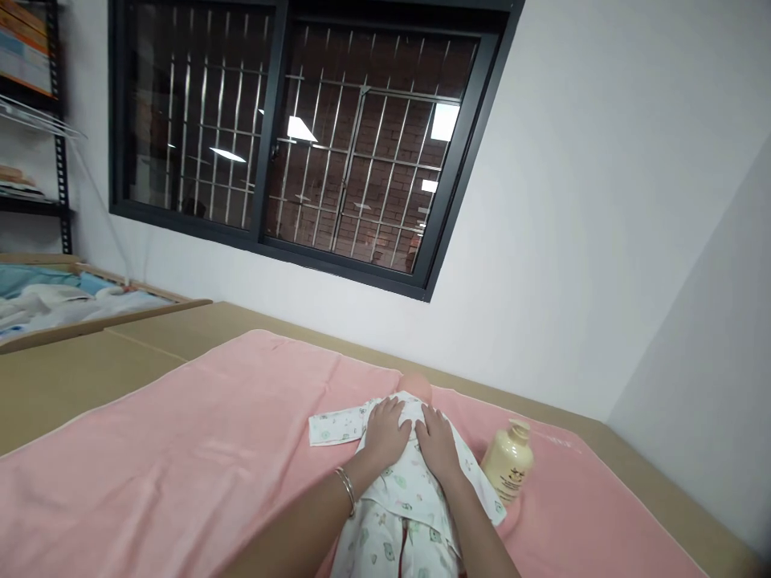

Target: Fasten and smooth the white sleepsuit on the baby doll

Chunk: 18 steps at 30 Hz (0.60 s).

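A baby doll [415,388] lies on its back on a pink blanket [241,417], its head toward the wall. It wears a white printed top [406,490] and matching trousers [377,542]. My left hand [387,432] rests flat on the left side of the doll's chest, fingers extended. On the right side of the chest lies my right hand [438,441], its fingers also stretched out. The thumbs come close together near the middle. One sleeve of the top reaches out to the left; the other slants down to the right.
A cream pump bottle [509,461] stands on the blanket right of the doll. Beneath the blanket is a tan surface [138,337] along the wall. A wooden-edged bin [108,317] with cloths is at left, below a black shelf rack [62,160]. A barred window [343,152] is ahead.
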### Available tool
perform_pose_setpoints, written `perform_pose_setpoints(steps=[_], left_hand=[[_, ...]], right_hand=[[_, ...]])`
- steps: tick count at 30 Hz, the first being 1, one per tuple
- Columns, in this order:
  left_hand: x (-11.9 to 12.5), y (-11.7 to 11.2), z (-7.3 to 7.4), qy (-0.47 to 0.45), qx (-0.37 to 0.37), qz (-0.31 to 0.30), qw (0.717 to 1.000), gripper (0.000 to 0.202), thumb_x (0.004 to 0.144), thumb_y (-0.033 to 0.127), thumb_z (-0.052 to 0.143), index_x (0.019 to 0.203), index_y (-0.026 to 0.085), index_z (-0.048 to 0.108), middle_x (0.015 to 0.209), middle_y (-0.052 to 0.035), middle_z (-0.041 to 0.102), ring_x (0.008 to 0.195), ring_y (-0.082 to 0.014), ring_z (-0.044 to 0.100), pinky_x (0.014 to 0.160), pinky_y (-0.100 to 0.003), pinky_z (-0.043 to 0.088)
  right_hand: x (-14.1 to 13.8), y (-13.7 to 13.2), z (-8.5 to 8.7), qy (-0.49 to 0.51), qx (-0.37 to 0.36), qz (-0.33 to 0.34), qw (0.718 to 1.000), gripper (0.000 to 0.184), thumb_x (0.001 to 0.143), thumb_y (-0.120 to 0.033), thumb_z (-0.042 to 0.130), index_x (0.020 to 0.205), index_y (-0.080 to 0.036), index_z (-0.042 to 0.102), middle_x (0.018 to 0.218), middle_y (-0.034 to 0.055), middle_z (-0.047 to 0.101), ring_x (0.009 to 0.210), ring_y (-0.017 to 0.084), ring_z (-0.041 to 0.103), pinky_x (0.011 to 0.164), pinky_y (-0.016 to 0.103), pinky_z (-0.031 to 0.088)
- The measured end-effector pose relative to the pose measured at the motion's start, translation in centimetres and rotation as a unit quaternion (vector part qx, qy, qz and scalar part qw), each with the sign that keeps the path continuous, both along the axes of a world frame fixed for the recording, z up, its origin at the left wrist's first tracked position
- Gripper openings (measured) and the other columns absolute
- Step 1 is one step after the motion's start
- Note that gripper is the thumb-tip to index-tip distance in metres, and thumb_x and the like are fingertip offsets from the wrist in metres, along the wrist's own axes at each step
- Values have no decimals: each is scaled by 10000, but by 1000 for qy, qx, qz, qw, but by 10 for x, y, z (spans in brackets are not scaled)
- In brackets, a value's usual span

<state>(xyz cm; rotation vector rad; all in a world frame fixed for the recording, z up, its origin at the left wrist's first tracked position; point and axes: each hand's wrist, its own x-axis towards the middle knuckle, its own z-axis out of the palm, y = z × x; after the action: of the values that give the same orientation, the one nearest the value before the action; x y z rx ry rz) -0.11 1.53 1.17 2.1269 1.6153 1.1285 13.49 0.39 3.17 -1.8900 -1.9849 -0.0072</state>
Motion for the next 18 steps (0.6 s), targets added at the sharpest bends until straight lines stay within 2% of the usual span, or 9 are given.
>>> perform_pose_setpoints(steps=[4,8,10,13,16,18], left_hand=[[-3,5,-2,4,8,-54,998,446,872,275,428,1295,257,567,1425,-12,504,1348,-215,383,1169,-425,210],[-2,2,-1,-31,55,-52,997,328,826,206,482,1091,232,673,1228,-42,640,1183,-212,519,1087,-389,343],[-2,-2,0,-28,78,-29,996,251,827,194,479,965,215,688,1073,-63,676,1068,-219,561,996,-374,412],[-2,-8,2,-2,88,8,996,215,852,206,451,852,207,666,934,-75,662,972,-227,571,913,-365,434],[-2,-8,3,5,61,26,998,213,859,239,453,914,198,655,985,-80,656,1013,-237,563,932,-367,415],[0,-5,2,0,37,23,999,266,861,279,464,1043,190,637,1093,-79,647,1090,-238,544,983,-365,389]], right_hand=[[4,2,0,12,-13,21,1000,529,925,-264,330,1442,-208,426,1511,40,339,1408,263,243,1139,414,183],[-5,-6,8,-10,15,47,999,499,912,-199,315,1362,-243,527,1436,35,453,1346,241,358,1092,380,262],[-15,-15,14,-24,28,20,999,450,919,-202,316,1260,-226,608,1309,66,568,1232,229,485,999,332,356],[-27,-27,21,-22,19,-74,997,398,930,-255,323,1127,-226,668,1096,92,668,1022,236,608,834,315,426],[-26,-28,22,17,-10,-119,993,414,919,-316,337,1185,-241,645,1098,86,672,979,249,622,806,331,436],[-19,-22,18,27,-6,-99,995,465,908,-326,340,1279,-199,591,1240,97,612,1098,256,574,897,344,419]])
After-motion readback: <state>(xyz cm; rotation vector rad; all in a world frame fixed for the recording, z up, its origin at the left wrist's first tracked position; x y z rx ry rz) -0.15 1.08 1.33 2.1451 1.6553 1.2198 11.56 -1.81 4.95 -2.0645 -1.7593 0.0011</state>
